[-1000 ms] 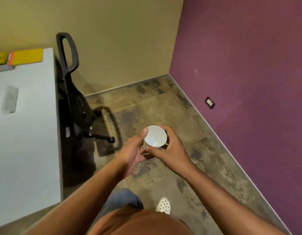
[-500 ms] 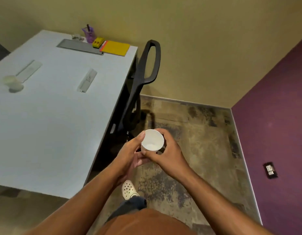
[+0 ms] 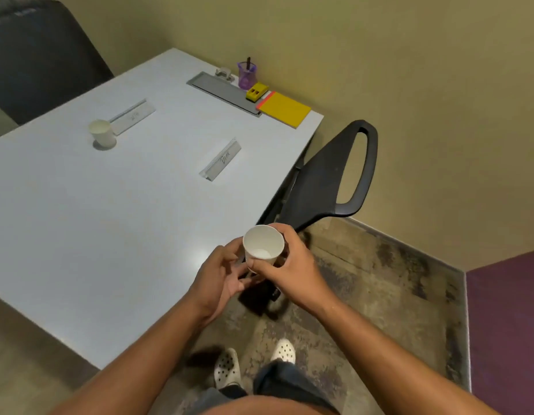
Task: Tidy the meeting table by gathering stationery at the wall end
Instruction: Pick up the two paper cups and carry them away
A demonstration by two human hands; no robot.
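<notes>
You've turned back toward the table (image 3: 80,220). Your right hand (image 3: 292,265) grips the empty paper cup (image 3: 262,245); your left hand (image 3: 222,275) has loosened beside it. Stationery sits at the wall end: purple pen holder (image 3: 247,75) with one pen, yellow notepad (image 3: 285,109).

Two paper cups: one held (image 3: 263,246), one on desk (image 3: 101,132). Two name plates (image 3: 221,160) (image 3: 133,115). One purple pen holder (image 3: 247,75), one yellow notepad (image 3: 284,109), one yellow block (image 3: 256,91), one grey tray (image 3: 221,91), one black chair (image 3: 328,178).

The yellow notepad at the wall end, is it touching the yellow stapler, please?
Apart. The head view shows the yellow notepad lying beside the stapler, with a strip of table visible between them.
</notes>
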